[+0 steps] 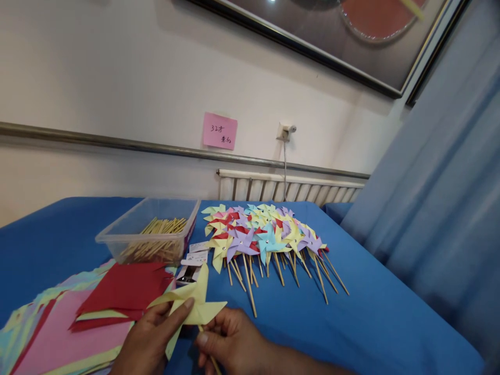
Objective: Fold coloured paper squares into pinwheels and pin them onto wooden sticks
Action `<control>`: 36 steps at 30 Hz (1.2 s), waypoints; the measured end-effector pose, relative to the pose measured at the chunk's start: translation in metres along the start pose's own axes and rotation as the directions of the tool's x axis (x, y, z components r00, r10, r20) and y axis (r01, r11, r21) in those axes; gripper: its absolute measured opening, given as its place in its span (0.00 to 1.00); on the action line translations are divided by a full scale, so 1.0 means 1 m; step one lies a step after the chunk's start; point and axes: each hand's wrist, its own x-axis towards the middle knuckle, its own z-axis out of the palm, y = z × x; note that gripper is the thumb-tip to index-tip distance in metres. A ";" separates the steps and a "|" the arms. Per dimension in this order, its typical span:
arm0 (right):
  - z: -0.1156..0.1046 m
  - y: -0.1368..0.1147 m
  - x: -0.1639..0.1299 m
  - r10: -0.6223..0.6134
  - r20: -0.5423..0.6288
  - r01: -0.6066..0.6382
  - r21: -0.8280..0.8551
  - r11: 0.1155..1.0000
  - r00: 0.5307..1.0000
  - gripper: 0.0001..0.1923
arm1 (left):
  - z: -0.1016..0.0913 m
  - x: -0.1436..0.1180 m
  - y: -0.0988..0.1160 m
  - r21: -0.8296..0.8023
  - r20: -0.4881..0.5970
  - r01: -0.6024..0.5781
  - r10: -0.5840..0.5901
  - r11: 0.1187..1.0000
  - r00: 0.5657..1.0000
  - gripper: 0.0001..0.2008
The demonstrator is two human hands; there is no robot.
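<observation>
Assembly step: left hand (146, 338) pinches the yellow pinwheel (193, 304) above the table's (371, 323) near edge; right hand (228, 341) is closed round its stick (214, 363). Next move likely requires securing head to stick

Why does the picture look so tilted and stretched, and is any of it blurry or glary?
Head view: wide lens bends the wall rail and leans the curtain; light is soft, shadows faint; a bright glare spot on the framed picture; left hand, right hand and yellow pinwheel slightly soft.
</observation>
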 end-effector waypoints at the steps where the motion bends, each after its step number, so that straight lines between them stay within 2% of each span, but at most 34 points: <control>1: 0.000 0.000 0.000 0.002 -0.002 -0.002 -0.001 1.000 1.000 0.35 | 0.000 0.000 0.000 -0.004 0.016 0.013 -0.013 1.000 1.000 0.14; 10: -0.002 0.005 0.000 -0.011 0.006 0.012 -0.006 1.000 1.000 0.35 | -0.004 0.003 -0.003 0.002 0.033 0.030 -0.030 1.000 0.999 0.14; 17: -0.001 0.001 -0.002 -0.007 -0.002 0.007 0.031 1.000 1.000 0.34 | -0.008 0.012 -0.003 0.054 0.020 -0.013 0.012 0.998 1.000 0.14; 27: 0.000 0.003 -0.008 -0.023 -0.034 0.024 0.020 1.000 0.999 0.32 | -0.016 0.014 -0.017 0.145 0.027 -0.070 0.067 0.987 0.997 0.14; 36: 0.000 0.002 -0.011 -0.018 -0.089 0.020 0.019 1.000 0.996 0.30 | -0.018 0.015 -0.025 0.090 0.051 -0.083 0.079 0.993 0.996 0.15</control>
